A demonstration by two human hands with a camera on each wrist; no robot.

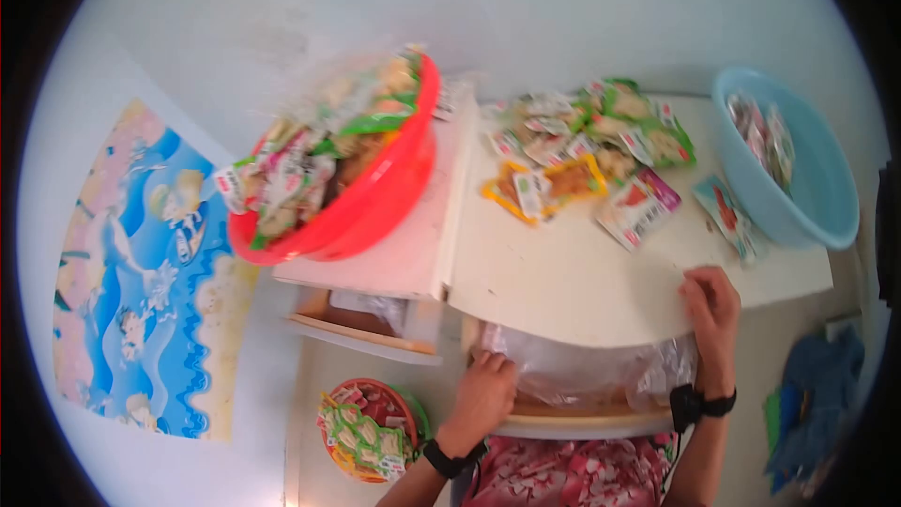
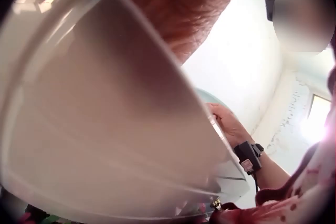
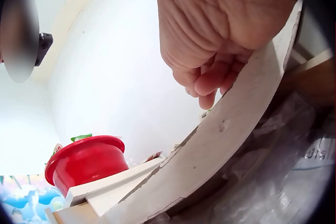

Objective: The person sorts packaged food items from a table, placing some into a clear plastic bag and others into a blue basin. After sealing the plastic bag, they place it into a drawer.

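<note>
My left hand (image 1: 486, 390) reaches over the left front corner of a pulled-out drawer (image 1: 582, 426), its fingers beside clear plastic bags (image 1: 563, 366) lying inside. From the left wrist, the pale drawer front (image 2: 121, 124) fills much of the view and hides those fingers, so I cannot tell what they grip. My right hand (image 1: 713, 310) rests at the tabletop's front right edge. Its fingers (image 3: 210, 79) are loosely bent, with nothing visible in them. Closest to it lies a blue snack packet (image 1: 727, 216); a white and purple packet (image 1: 640, 207) is further left.
More snack packets (image 1: 610, 122) are heaped at the table's back. A light blue basin (image 1: 807, 211) holds packets at the right. A heaped red basin (image 1: 385, 202) stands on the left cabinet, above another open drawer (image 1: 361, 343). On the floor sits a packet-filled basket (image 1: 413, 404).
</note>
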